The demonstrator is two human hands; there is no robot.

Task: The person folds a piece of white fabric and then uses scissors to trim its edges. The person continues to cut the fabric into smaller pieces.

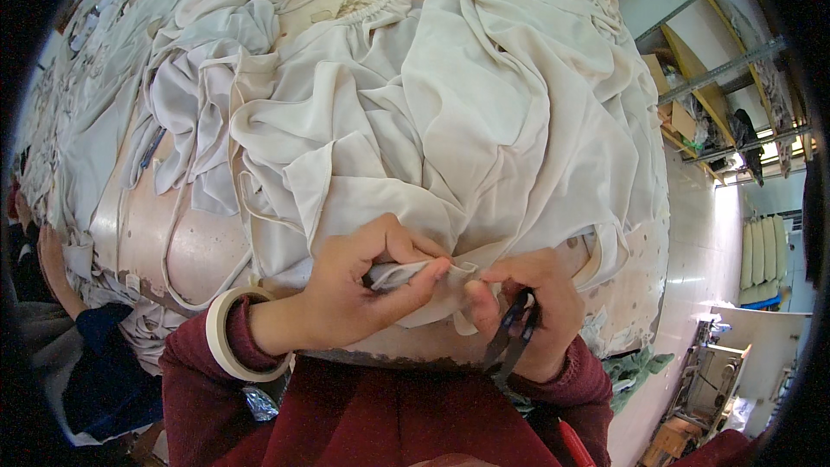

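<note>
A large cream garment in thin cloth lies in loose folds over the table, its near edge gathered between my hands. My left hand is closed, thumb and forefinger pinching a fold of that edge. Just to its right, my right hand is closed too, thumb and forefinger on the same edge. Small black scissors are tucked in the right hand's other fingers, pointing down toward me. Around my left wrist sits a roll of cream tape.
More pale cloth is heaped along the left. A co-worker's hand rests by the table's left edge. Cloth straps trail over the worn tabletop. A pen lies among them. Shelving stands at the right.
</note>
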